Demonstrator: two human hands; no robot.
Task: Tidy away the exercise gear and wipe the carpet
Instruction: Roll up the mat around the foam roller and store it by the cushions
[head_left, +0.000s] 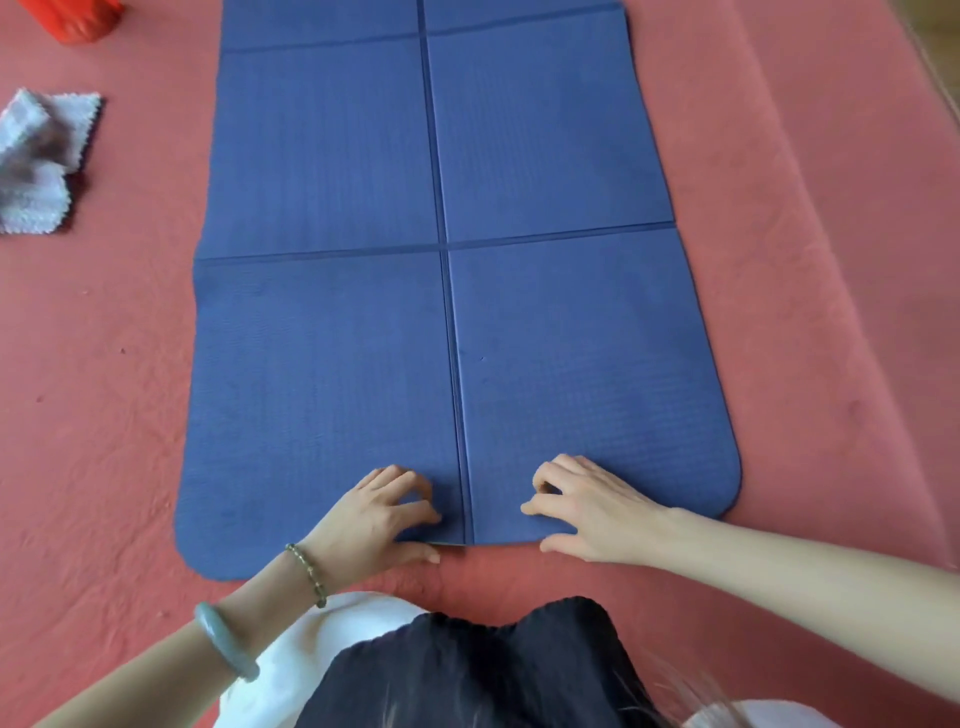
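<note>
Head view: a blue mat (332, 322) lies unfolded and flat on the red carpet (810, 322), creased into panels. Both hands are at its near edge, on either side of the middle crease. The left hand (379, 514) and right hand (587, 509) each pinch that edge, fingers curled on top and thumb at the rim. A grey cloth (36, 161) lies crumpled on the carpet, left of the mat.

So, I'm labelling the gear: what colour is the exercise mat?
The mat is dark blue, best seen in the head view.
</note>
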